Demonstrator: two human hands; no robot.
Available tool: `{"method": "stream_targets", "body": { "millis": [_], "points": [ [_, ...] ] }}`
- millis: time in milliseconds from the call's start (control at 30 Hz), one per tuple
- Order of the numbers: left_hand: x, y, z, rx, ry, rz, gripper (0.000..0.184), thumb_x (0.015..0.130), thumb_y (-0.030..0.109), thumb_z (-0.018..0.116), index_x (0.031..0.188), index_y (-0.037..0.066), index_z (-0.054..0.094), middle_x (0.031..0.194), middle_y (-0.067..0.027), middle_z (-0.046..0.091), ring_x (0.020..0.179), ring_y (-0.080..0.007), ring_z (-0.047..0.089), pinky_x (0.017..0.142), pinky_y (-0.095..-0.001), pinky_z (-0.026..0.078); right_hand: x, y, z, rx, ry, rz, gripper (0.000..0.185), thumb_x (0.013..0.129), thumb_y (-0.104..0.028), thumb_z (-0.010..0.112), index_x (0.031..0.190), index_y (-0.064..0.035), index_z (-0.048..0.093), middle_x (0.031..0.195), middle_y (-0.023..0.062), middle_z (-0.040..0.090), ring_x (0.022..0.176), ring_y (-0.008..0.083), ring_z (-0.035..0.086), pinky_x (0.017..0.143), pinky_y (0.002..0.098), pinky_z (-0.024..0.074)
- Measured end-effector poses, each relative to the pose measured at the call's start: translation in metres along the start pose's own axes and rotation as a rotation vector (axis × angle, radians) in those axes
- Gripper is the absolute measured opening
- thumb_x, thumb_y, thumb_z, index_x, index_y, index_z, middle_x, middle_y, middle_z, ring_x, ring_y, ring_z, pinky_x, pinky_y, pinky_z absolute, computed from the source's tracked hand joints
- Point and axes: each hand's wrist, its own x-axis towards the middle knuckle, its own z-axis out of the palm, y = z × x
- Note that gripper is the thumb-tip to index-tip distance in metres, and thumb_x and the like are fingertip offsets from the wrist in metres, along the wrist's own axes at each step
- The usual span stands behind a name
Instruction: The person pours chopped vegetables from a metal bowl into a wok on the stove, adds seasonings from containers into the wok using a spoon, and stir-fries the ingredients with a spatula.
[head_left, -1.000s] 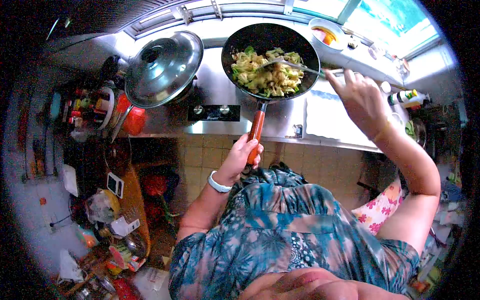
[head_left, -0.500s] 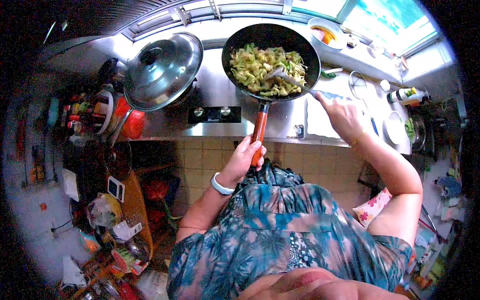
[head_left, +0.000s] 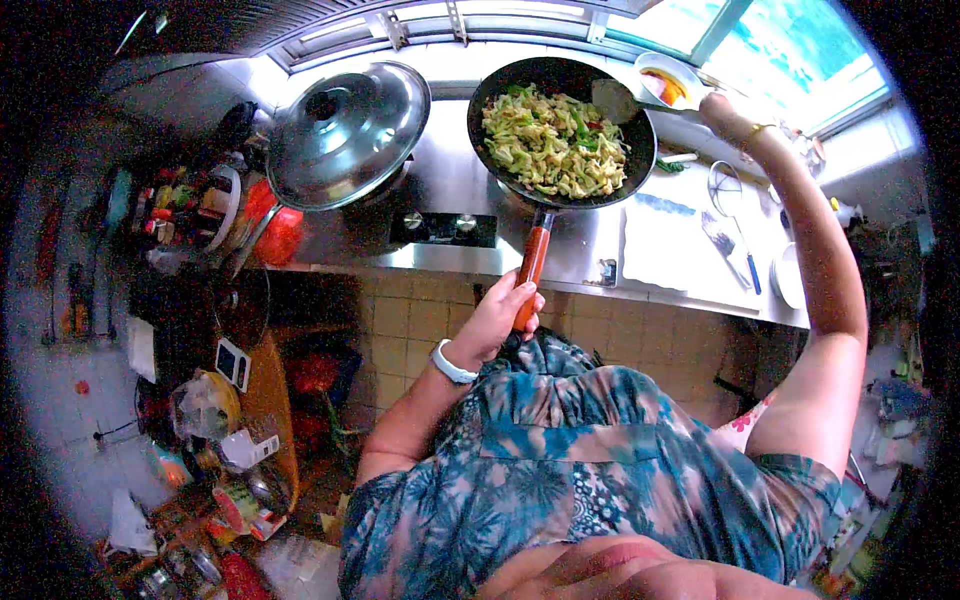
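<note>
My left hand point(head_left: 500, 312) is closed around the reddish-brown handle point(head_left: 533, 265) of a dark wok point(head_left: 482, 150). Chopped pale-green vegetables point(head_left: 555, 145), with bits of red, fill much of the wok. At the upper right my right hand point(head_left: 727, 118) is closed on the handle end of a cooking spatula point(head_left: 613, 102). The spatula's broad blade is at the wok's right rim, above the food. Just beyond the handle, close to my right hand, stands a white bowl point(head_left: 690, 75) with orange-red contents.
A domed metal lid point(head_left: 360, 130) covers a pan on the left burner. Stove knobs point(head_left: 445, 227) sit at the front. Right of the wok are a white board point(head_left: 655, 250) and utensils point(head_left: 722, 238). A window point(head_left: 800, 60) is behind; red plastic point(head_left: 277, 235) lies left.
My right hand has moved up and right, toward the bowl. The spatula has lifted from the middle of the food to the wok's right rim. My left hand keeps its grip.
</note>
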Motion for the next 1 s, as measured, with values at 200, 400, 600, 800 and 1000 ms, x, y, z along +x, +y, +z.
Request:
{"method": "stream_targets", "body": {
  "millis": [200, 400, 600, 800, 1000],
  "points": [
    [-0.002, 0.002, 0.003, -0.024, 0.021, -0.004, 0.021, 0.099, 0.024, 0.045, 0.112, 0.008, 0.044, 0.08, -0.0017, 0.054, 0.057, -0.0083, 0.053, 0.047, -0.0244, 0.045, 0.048, -0.023, 0.057, 0.633, 0.067, -0.14, 0.02, 0.084, -0.022, 0.062, 0.098, -0.0097, 0.068, 0.083, 0.0119, 0.068, 0.08, 0.0259, 0.066, 0.074, 0.0378, 0.0502],
    [-0.001, 0.0, 0.003, -0.025, 0.025, 0.014, 0.022, 0.099, 0.024, 0.046, 0.113, 0.008, 0.044, 0.08, -0.0014, 0.053, 0.056, -0.0082, 0.053, 0.046, -0.0239, 0.044, -0.023, -0.051, 0.036, -0.043, 0.317, -0.399, 0.029, 0.088, -0.017, 0.054, 0.116, -0.0193, 0.061, 0.071, 0.007, 0.065, 0.067, 0.0217, 0.067, 0.057, 0.0385, 0.0515],
    [0.002, -0.004, -0.002, -0.014, 0.013, 0.014, 0.023, 0.099, 0.024, 0.045, 0.116, 0.008, 0.043, 0.081, -0.0014, 0.053, 0.057, -0.0081, 0.052, 0.047, -0.0236, 0.044, -0.16, -0.085, -0.012, -0.431, 0.352, -0.335, 0.045, 0.087, -0.011, 0.05, 0.131, -0.0167, 0.049, 0.075, 0.0034, 0.057, 0.061, 0.0149, 0.06, 0.05, 0.0298, 0.0483],
    [-0.001, -0.002, 0.001, -0.023, 0.022, 0.003, 0.022, 0.099, 0.023, 0.045, 0.115, 0.008, 0.043, 0.081, -0.0013, 0.053, 0.058, -0.0079, 0.052, 0.047, -0.0234, 0.044, -0.182, -0.096, 0.02, -0.35, 0.201, -0.307, 0.043, 0.086, -0.009, 0.05, 0.129, -0.014, 0.051, 0.075, 0.0061, 0.061, 0.059, 0.0175, 0.062, 0.047, 0.0304, 0.0488],
    [0.0, 0.0, 0.0, -0.002, 0.025, 0.019, 0.021, 0.099, 0.023, 0.045, 0.115, 0.009, 0.043, 0.08, -0.0016, 0.053, 0.057, -0.0081, 0.052, 0.047, -0.0236, 0.045, -0.144, -0.066, 0.031, -0.149, 0.287, -0.225, 0.039, 0.085, -0.006, 0.05, 0.121, -0.0197, 0.058, 0.075, 0.0083, 0.059, 0.061, 0.0231, 0.062, 0.053, 0.0363, 0.0487]
  ]
}}
